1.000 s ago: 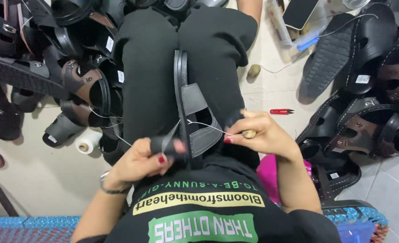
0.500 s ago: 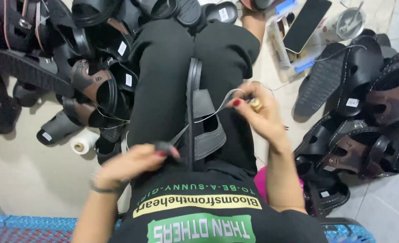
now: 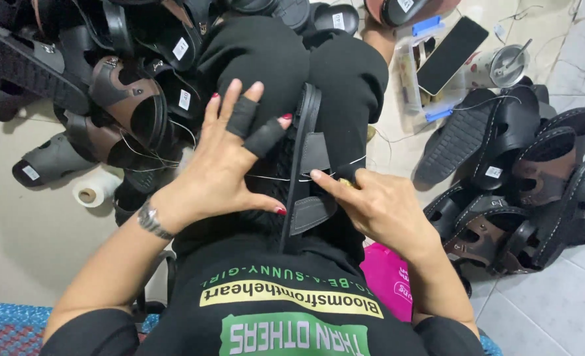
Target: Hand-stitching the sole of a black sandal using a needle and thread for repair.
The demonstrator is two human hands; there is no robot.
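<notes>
A black sandal (image 3: 311, 155) stands on edge, clamped between my knees in black trousers. A white thread (image 3: 345, 163) runs across its strap. My left hand (image 3: 230, 161) lies against the sandal's left side with fingers spread; two fingers wear black guards, and the thumb touches the sole's edge. My right hand (image 3: 378, 207) is on the right side of the strap, its fingers pinched on a small yellowish stitching tool (image 3: 349, 185) at the thread. The tool's tip is hidden.
Piles of black and brown sandals lie at the left (image 3: 127, 99) and right (image 3: 536, 178). A phone (image 3: 452, 46) rests on a clear plastic box (image 3: 414, 86) beside a lidded metal cup (image 3: 503, 66). There is a white roll (image 3: 94, 191) on the floor, a pink bag (image 3: 388, 277), and a blue mat (image 3: 9, 326).
My left hand let go of its pinch on the thread, moved up along the sandal and spread its fingers. My right hand came back down from its outward pull to the strap.
</notes>
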